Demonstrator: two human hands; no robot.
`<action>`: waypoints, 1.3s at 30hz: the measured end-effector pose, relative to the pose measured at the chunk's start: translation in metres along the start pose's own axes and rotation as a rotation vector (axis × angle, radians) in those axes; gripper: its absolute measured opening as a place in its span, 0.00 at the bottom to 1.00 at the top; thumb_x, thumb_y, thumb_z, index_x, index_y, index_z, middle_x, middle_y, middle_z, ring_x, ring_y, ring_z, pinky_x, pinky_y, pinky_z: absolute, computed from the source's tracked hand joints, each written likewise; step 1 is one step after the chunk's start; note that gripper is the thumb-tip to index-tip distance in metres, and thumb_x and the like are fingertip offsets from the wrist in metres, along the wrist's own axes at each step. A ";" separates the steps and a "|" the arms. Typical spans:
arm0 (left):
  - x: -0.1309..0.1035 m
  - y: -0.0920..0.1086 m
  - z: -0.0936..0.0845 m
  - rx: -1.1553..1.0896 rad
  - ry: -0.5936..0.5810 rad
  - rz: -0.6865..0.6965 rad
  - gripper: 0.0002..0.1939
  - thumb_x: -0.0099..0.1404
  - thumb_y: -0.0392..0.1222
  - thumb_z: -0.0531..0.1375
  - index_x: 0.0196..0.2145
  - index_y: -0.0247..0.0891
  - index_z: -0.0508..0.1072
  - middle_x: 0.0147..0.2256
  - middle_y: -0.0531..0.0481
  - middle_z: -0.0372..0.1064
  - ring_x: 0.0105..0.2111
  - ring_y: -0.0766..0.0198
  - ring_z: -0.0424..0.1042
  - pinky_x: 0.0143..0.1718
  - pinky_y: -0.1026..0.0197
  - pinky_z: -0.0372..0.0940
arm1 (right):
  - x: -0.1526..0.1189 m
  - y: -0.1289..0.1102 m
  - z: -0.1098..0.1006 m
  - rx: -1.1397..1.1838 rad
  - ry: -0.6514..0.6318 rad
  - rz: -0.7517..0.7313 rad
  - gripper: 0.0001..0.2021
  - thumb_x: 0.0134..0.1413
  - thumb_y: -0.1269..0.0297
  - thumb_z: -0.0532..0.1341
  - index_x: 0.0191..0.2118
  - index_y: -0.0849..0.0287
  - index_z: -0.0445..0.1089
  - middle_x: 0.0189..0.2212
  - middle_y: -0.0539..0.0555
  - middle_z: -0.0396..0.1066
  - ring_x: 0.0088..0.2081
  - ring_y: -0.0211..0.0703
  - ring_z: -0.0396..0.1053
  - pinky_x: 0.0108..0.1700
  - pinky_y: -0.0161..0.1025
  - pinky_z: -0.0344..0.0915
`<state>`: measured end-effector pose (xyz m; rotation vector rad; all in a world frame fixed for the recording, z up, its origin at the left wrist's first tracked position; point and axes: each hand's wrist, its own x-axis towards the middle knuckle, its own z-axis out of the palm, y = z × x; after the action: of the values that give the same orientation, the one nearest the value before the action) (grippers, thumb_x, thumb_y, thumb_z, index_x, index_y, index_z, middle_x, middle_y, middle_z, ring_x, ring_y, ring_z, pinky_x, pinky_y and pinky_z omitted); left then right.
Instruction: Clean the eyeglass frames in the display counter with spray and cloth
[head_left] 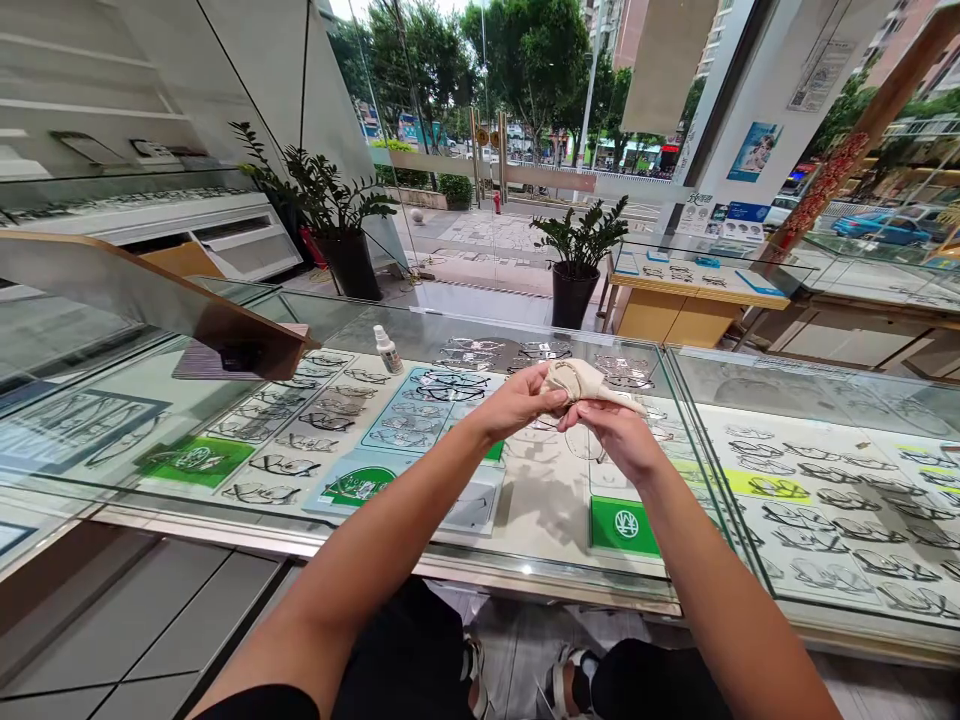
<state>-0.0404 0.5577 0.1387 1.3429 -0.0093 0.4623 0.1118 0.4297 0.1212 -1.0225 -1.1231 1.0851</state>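
Observation:
Both hands meet above the glass display counter. My left hand (521, 402) is closed on the left end of a beige cloth (581, 383), which is bunched up. From the right, my right hand (611, 430) pinches the cloth's lower edge. Thin-rimmed glasses (583, 443) hang just below the fingers; how they are held is partly hidden by the cloth and hands. A small white spray bottle (388, 351) stands on the glass to the left, beyond my left hand.
Rows of eyeglasses (450, 385) lie inside the glass counter (555, 585). A brown tilted mirror or board (187, 305) leans over its left part. Potted plants (574, 290) stand beyond, before glass doors. A green card (624, 525) lies below my right hand.

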 end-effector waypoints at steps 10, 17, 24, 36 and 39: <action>0.007 -0.014 0.009 -0.034 0.213 0.084 0.26 0.65 0.64 0.68 0.34 0.35 0.73 0.23 0.51 0.68 0.22 0.67 0.66 0.28 0.62 0.61 | -0.002 0.000 0.000 -0.146 0.080 -0.015 0.13 0.58 0.49 0.70 0.34 0.53 0.83 0.39 0.54 0.82 0.50 0.54 0.73 0.63 0.52 0.62; -0.001 -0.003 0.010 -0.043 0.042 0.010 0.26 0.60 0.53 0.75 0.48 0.36 0.74 0.34 0.47 0.74 0.32 0.63 0.73 0.38 0.60 0.66 | 0.000 0.002 -0.007 -0.065 0.125 -0.004 0.14 0.55 0.49 0.73 0.32 0.56 0.82 0.33 0.55 0.81 0.43 0.51 0.74 0.58 0.52 0.64; 0.006 -0.021 0.011 0.040 0.237 0.081 0.27 0.67 0.66 0.65 0.35 0.35 0.72 0.24 0.52 0.68 0.19 0.69 0.63 0.24 0.64 0.58 | -0.002 0.008 0.005 -0.076 0.121 0.044 0.17 0.50 0.47 0.76 0.36 0.55 0.83 0.36 0.56 0.82 0.47 0.54 0.75 0.58 0.53 0.66; 0.003 -0.012 0.012 0.044 0.189 0.091 0.26 0.63 0.60 0.71 0.41 0.34 0.73 0.26 0.52 0.70 0.22 0.69 0.67 0.26 0.65 0.59 | 0.000 0.010 -0.002 -0.041 0.109 -0.003 0.15 0.52 0.48 0.76 0.35 0.54 0.84 0.35 0.54 0.82 0.46 0.52 0.75 0.59 0.51 0.65; 0.005 -0.017 0.015 0.032 0.236 0.083 0.28 0.67 0.66 0.66 0.36 0.32 0.74 0.22 0.52 0.68 0.19 0.70 0.64 0.23 0.65 0.57 | 0.001 0.014 0.001 -0.052 0.107 0.005 0.15 0.52 0.47 0.75 0.35 0.54 0.84 0.37 0.54 0.82 0.46 0.52 0.75 0.58 0.51 0.66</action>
<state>-0.0265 0.5425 0.1275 1.3154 0.1382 0.6918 0.1090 0.4329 0.1077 -1.1122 -1.0672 0.9975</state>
